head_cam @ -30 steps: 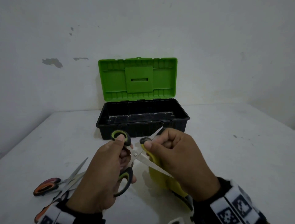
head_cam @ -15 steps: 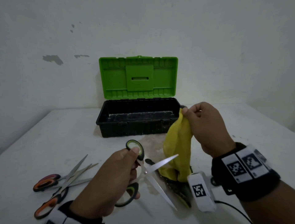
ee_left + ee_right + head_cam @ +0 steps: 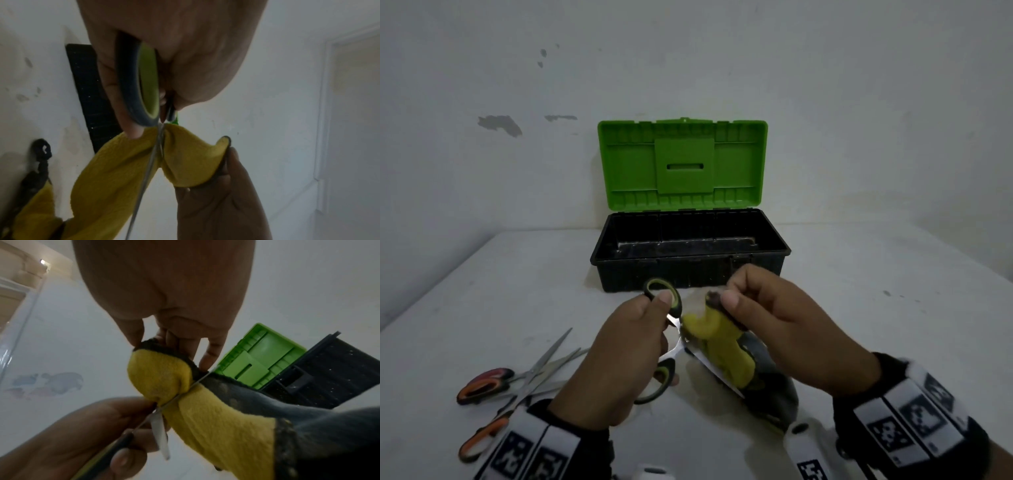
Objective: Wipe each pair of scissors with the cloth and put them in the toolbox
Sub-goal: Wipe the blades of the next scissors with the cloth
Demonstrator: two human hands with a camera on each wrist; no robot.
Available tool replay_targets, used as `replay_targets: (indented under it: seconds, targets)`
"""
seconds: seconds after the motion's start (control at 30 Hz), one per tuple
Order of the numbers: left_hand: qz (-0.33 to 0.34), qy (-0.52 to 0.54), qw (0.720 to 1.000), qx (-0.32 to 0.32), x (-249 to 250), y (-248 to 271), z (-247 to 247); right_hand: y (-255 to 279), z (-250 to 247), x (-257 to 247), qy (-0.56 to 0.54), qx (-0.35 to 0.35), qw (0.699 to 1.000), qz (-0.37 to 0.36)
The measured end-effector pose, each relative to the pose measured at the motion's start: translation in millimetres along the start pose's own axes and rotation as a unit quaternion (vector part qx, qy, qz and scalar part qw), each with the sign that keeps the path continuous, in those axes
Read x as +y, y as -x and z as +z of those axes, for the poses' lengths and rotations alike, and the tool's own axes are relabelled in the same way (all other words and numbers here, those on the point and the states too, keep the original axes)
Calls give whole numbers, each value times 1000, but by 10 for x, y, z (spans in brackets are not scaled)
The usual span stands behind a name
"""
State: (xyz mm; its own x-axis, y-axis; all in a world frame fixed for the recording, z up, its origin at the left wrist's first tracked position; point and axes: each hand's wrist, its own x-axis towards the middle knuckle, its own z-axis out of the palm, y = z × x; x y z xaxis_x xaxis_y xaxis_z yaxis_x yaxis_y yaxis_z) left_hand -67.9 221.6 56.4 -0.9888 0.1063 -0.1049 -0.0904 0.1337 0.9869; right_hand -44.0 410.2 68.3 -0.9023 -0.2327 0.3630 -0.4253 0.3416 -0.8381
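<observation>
My left hand grips the green-and-black handles of a pair of scissors, its blades spread apart. My right hand pinches the top of a yellow cloth with a dark edge. The cloth is draped over one blade near the pivot, as the left wrist view shows the cloth folded round the blade. In the right wrist view the cloth hangs down across the blade, pinched at its top. The black toolbox stands just behind, green lid raised, and its inside looks empty.
Orange-handled scissors lie in a loose pile on the white table at my lower left, blades pointing toward the middle. A white wall stands close behind the toolbox. Bare table surface lies right of the toolbox.
My right hand lifted the cloth up beside the toolbox, then brought it back down onto the open blades. My left hand kept hold of the scissors and shifted slightly up.
</observation>
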Motion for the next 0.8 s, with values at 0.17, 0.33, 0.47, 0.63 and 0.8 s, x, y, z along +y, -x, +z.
replay_targets:
  seconds: [0.17,0.33,0.47,0.63,0.8]
  targets:
    - [67,-40,997,-3,19,40,49,16,32,81,118,29,991,-61]
    - [129,-98,987,4,69,49,38,-41,43,166,220,-4,971,-96]
    - [193,-145,970,-8,94,27,14,-124,29,153,272,-44,958,-84]
    - [231,-166,958,-28,116,-29,-13,-198,-71,103,212,-106,971,-38]
    - [242,-134,961,-27,139,-105,-4,-274,-211,62,207,-131,970,-2]
